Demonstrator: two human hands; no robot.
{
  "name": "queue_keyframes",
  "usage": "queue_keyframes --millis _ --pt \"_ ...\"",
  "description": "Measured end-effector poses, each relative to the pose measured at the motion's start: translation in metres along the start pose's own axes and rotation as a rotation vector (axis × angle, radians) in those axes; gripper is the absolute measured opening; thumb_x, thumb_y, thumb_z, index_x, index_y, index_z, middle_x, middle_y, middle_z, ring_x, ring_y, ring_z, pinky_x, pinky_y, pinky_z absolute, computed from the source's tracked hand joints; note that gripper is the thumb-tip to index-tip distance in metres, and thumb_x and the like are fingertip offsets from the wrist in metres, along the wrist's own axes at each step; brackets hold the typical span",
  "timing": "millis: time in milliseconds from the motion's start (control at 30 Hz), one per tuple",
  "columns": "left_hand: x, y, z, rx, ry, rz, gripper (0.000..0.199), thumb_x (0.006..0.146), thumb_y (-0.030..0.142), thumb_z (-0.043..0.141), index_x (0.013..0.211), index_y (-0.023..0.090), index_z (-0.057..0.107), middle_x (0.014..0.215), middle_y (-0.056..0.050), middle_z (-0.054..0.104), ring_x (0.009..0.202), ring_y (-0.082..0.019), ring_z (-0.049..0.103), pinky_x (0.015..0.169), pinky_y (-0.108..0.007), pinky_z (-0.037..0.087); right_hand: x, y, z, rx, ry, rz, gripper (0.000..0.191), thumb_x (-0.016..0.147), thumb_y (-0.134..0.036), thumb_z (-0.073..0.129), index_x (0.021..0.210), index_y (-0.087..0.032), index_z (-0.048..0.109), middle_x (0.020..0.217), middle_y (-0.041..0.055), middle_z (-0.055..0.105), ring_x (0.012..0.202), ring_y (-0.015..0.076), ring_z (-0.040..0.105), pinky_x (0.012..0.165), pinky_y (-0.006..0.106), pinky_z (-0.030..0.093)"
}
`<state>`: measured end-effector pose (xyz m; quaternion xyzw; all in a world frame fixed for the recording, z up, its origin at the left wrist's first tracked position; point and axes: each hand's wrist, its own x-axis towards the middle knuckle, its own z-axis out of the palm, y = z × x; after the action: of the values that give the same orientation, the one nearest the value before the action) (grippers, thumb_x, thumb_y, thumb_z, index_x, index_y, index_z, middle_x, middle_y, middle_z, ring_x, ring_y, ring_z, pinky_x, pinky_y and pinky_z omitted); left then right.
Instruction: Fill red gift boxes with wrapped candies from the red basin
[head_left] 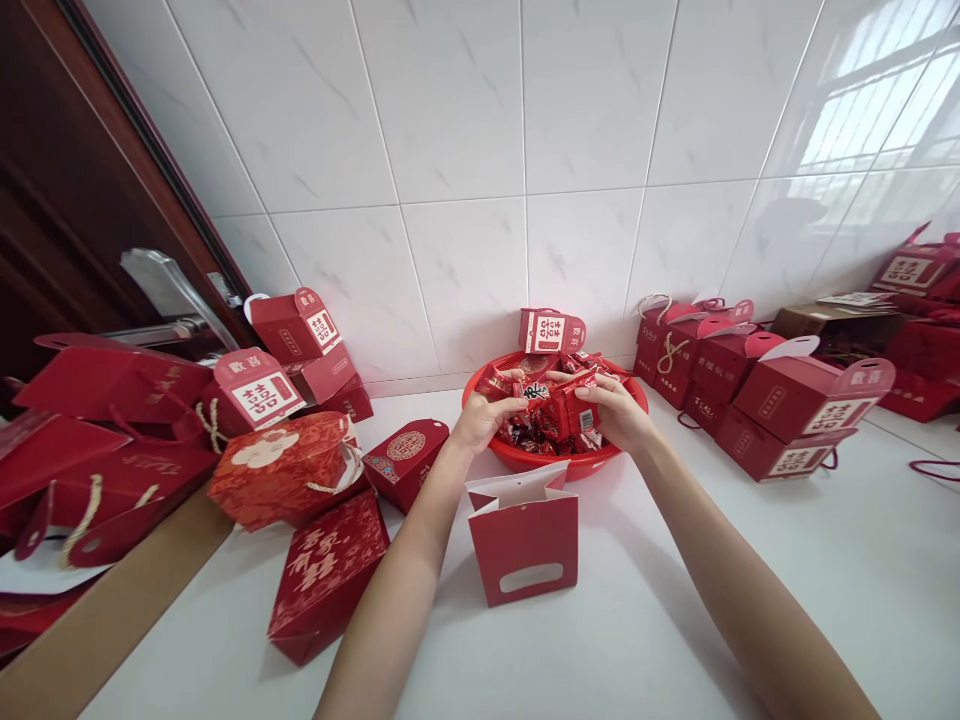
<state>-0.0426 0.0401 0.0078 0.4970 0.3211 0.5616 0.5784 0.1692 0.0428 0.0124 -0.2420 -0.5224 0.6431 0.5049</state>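
Note:
Both hands are over a red plastic basin (517,461) filled with red-wrapped sweets. My left hand (484,415) pinches a small red packet with a black character (535,392) between thumb and fingers. My right hand (619,412) is closed on a red packet with a white barcode label (574,406), right beside the other one. What is inside the wrappers does not show. In front of the basin, between my forearms, an open red paper gift box (529,535) stands upright, its top edge spread and an oval window low on its front.
Red gift boxes (330,570) and an orange-red patterned box (285,470) lie to the left, near a door handle (169,300). Stacked red boxes (795,400) stand at the right. A small red box (546,332) sits behind the basin against the tiled wall (465,270).

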Motion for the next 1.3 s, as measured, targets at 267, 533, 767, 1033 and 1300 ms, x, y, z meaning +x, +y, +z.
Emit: queue_keyframes --millis 267,533,767,1033,1300 --pt "-0.006 0.007 0.011 0.090 0.058 0.131 0.051 0.056 0.028 0.089 0.104 0.020 0.072 0.093 0.000 0.075 0.081 -0.017 0.070 0.077 -0.030 0.057 -0.001 -0.005 0.016 0.053 0.162 0.013 0.030 0.057 -0.037 0.092 0.073 -0.020 0.073 0.076 0.0003 0.075 0.068 0.0168 0.069 0.061 0.027 0.054" --pt "-0.055 0.055 0.023 0.338 -0.073 0.137 0.044 0.084 0.048 0.070 0.116 0.018 0.072 0.084 -0.005 0.073 0.083 -0.021 0.069 0.080 -0.034 0.056 -0.031 -0.048 0.043 -0.106 0.095 -0.143 0.029 0.062 -0.035 0.091 0.081 -0.020 0.077 0.077 0.0031 0.077 0.071 0.0199 0.071 0.069 0.032 0.058" --pt "-0.112 0.105 0.025 0.774 -0.070 0.328 0.022 0.081 0.035 0.071 0.094 0.018 0.069 0.073 0.001 0.062 0.068 -0.013 0.057 0.063 -0.024 0.045 -0.064 -0.088 0.042 -0.260 0.088 -0.399 0.022 0.067 -0.038 0.089 0.079 -0.023 0.076 0.077 0.0020 0.076 0.067 0.0188 0.071 0.062 0.030 0.060" --pt "-0.127 0.105 0.030 0.683 -0.305 0.032 0.067 0.071 0.087 0.052 0.075 0.020 0.051 0.062 0.004 0.037 0.054 -0.011 0.033 0.048 -0.026 0.031 -0.071 -0.089 0.046 -0.346 0.065 -0.410 0.022 0.070 -0.042 0.087 0.080 -0.025 0.076 0.075 0.0018 0.075 0.066 0.0197 0.070 0.061 0.032 0.061" --pt "-0.127 0.103 0.036 0.643 -0.251 -0.072 0.036 0.088 0.051 0.047 0.070 0.021 0.039 0.068 0.003 0.033 0.056 -0.011 0.026 0.050 -0.027 0.028 -0.067 -0.084 0.048 -0.325 0.006 -0.369 0.018 0.073 -0.038 0.086 0.084 -0.026 0.078 0.080 0.0027 0.076 0.073 0.0213 0.072 0.066 0.034 0.061"
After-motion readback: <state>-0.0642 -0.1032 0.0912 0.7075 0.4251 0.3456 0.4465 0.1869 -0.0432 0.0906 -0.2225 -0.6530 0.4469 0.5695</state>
